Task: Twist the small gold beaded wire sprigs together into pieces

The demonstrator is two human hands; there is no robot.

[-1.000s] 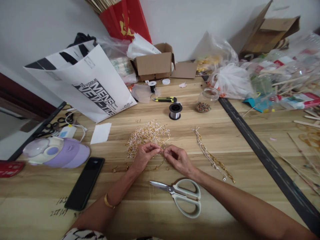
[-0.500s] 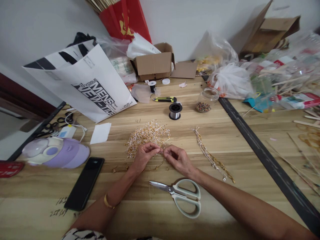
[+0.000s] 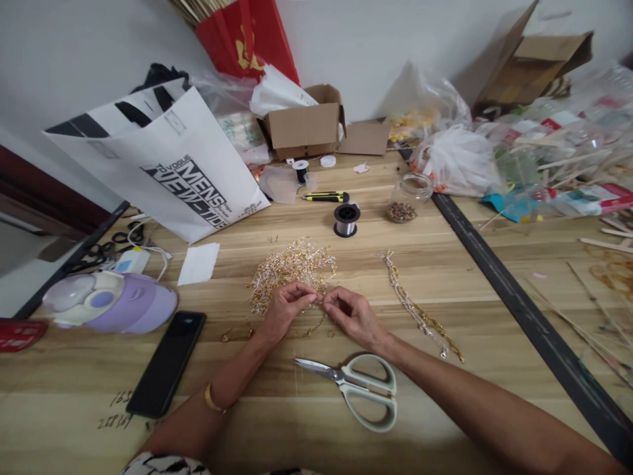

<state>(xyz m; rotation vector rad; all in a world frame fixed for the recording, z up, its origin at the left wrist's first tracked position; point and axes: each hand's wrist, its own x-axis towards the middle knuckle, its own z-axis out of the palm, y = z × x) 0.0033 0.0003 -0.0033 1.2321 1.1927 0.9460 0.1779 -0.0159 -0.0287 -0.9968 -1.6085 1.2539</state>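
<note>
My left hand (image 3: 285, 309) pinches with thumb and forefinger at the near edge of a heap of small gold and clear beaded pieces (image 3: 291, 267). Its fingertips meet those of my right hand (image 3: 353, 318), which is closed in a pinch too. A thin gold chain (image 3: 312, 330) hangs down to the table below the fingertips and seems to run up to them. What exactly sits between the fingers is too small to make out. Scissors with pale green handles (image 3: 353, 386) lie just below my hands. Gold and silver chains (image 3: 420, 310) are laid out to the right.
Behind the heap stand a wire spool (image 3: 347, 221), a yellow-black utility knife (image 3: 326, 196) and a glass jar of beads (image 3: 406, 201). On the left are a phone (image 3: 167, 364), a purple bottle (image 3: 133, 302) and a white paper bag (image 3: 173, 165). Plastic bags (image 3: 457, 158) crowd the back right.
</note>
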